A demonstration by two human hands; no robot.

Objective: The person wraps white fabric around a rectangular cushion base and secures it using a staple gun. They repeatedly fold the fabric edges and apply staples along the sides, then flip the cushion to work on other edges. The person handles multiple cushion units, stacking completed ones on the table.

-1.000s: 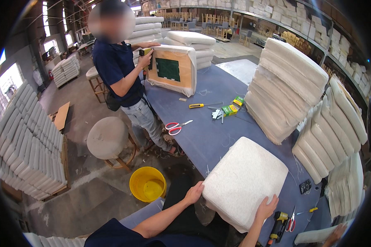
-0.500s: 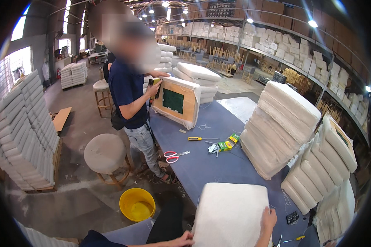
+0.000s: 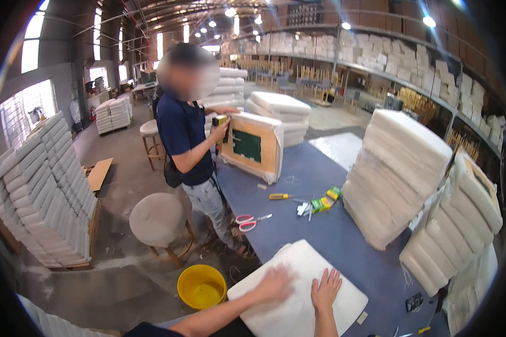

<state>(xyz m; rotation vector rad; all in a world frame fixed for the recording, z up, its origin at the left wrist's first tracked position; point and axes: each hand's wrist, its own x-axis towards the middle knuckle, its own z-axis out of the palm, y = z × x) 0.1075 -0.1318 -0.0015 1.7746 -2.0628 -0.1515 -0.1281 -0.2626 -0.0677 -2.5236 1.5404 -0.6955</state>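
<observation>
A white padded seat cushion [image 3: 301, 317] lies in front of me at the near edge of the blue-grey table [image 3: 343, 247], turned at an angle. My right hand [image 3: 325, 287] rests flat on its top, fingers stretched out. Over the left half of the same cushion is my left hand [image 3: 274, 285], its fingers smeared by motion. Beyond it, red-handled scissors [image 3: 252, 222] lie on the table edge. Farther off are a yellow-handled screwdriver [image 3: 279, 196] and small green-and-yellow boxes [image 3: 322, 203] with staple strips beside them.
Across the table a co-worker [image 3: 183, 129] holds a staple gun against an upright wood-backed cushion [image 3: 253, 147]. Cushion stacks [image 3: 396, 174] line the right side. A yellow bucket [image 3: 202, 286] and a round stool [image 3: 158, 219] stand on the floor at left. A dark phone-like object [image 3: 414, 302] lies at right.
The cushion has gone from tilted up between my hands to lying flat and turned. Both hands have shifted from its sides onto its top. The view has swung slightly left.
</observation>
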